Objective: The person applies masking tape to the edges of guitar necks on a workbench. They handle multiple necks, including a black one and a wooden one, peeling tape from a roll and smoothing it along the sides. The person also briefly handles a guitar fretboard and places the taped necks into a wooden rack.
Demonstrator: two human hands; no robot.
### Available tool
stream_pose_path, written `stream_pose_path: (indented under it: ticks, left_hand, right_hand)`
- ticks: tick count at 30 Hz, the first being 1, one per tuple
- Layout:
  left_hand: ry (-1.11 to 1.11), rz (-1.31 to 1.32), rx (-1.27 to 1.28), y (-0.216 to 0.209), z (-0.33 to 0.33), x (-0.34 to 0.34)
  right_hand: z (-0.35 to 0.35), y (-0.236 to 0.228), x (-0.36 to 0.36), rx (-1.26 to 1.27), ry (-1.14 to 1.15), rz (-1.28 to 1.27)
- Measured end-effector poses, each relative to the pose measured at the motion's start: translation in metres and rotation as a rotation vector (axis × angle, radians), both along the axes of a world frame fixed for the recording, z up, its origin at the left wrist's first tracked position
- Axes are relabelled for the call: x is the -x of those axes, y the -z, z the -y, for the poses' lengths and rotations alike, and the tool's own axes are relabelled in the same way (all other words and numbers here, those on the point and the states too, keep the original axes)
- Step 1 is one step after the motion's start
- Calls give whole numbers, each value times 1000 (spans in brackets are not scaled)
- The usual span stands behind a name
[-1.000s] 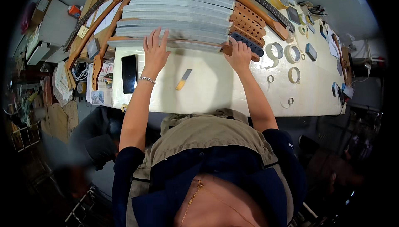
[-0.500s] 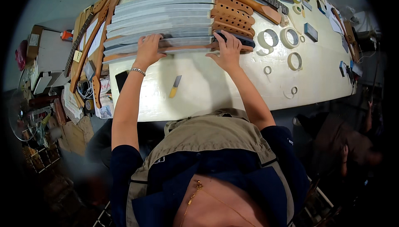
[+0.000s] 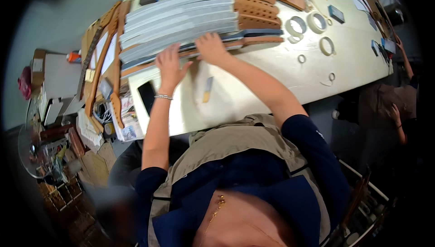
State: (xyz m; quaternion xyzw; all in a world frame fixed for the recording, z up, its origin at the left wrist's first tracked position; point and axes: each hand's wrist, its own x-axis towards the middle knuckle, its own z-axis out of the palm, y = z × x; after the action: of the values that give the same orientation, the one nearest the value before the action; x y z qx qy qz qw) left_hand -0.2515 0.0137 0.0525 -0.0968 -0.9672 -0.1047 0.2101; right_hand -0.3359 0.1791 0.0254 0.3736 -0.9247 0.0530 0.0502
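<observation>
Several guitar necks (image 3: 181, 14) lie side by side on the white table, their long faces covered in pale strips and their brown headstocks, dotted with holes, to the right. The nearest guitar neck (image 3: 263, 40) sits slightly apart from the row at its headstock, beside a dark-topped one (image 3: 260, 33). My left hand (image 3: 169, 66) is at the near edge of the row, fingers over the nearest neck and thumb on its near side. Close to its right, my right hand (image 3: 212, 48) grips the same neck around mid-length; its fingertips reach across the dark strip.
A yellow-handled blade (image 3: 208, 89) and a black phone (image 3: 146, 96) lie near the front edge. Tape rolls (image 3: 326, 46) are spread to the right, near a blue-grey block (image 3: 336, 14). More necks (image 3: 102, 61) lean at left. A co-worker (image 3: 385, 102) is at far right.
My right hand has moved left from the headstock end to the middle, nearer my left hand. The nearest necks have shifted right at their headstocks. The whole view has tilted.
</observation>
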Motion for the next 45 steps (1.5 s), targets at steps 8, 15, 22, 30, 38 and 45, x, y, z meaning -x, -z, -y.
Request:
stream_pose_path:
  ticks: [8,15,22,30,38,45]
  left_hand:
    - [130,229,-428,12,15,-128]
    - [312,917,-2115,31,16,-102]
    - [658,717,-1861,-10,-18,-68]
    - [1303,1348,-1997,-73,-144,-87]
    - [1389,1751,-1745,-78,-238,-178]
    - [1515,1918,-1503,-99,-305,-291]
  right_hand:
    - [0,-15,2,75,-29,-7]
    - [-34,-106,-96,163,267,-346]
    - [-53,-149,-229,361,717,-80]
    - [-77,-150,-344,634,1199,-54]
    - [-118,-127,-466,823,1318,-117]
    - [-138,-150,-587,906,1470,-198]
